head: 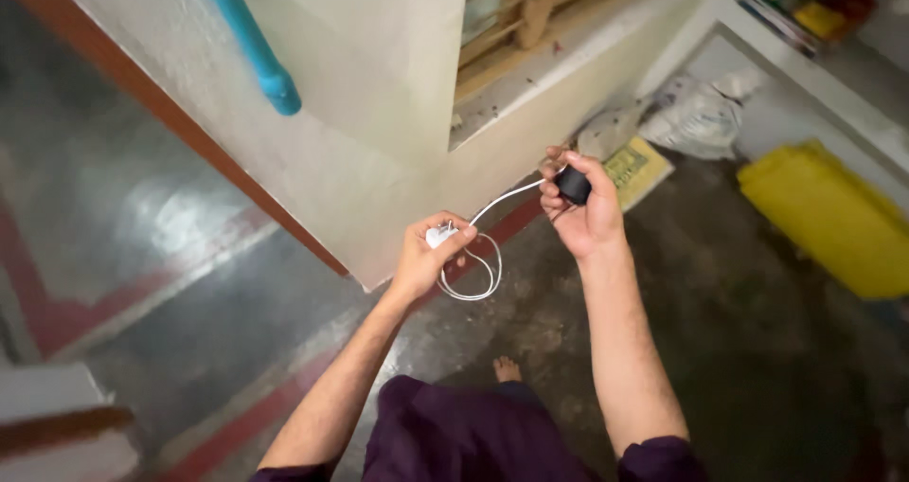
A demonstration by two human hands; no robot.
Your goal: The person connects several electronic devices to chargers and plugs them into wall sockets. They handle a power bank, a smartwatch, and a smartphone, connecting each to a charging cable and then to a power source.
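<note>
A blue pipe (248, 42) crosses the upper left of the frame. At centre, the left hand (424, 259) closes its grip on a small white plug (438, 236). A thin white cable (485, 255) loops below that hand and runs up right to a black adapter (573, 185), pinched in the right hand (582, 207). A flat yellow package (636, 168) lies on the floor just beyond; a yellow bin (828, 217) sits at far right.

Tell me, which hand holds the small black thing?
The right hand pinches the black block; the left hand holds the white cable's other end, with loops hanging below it.
</note>
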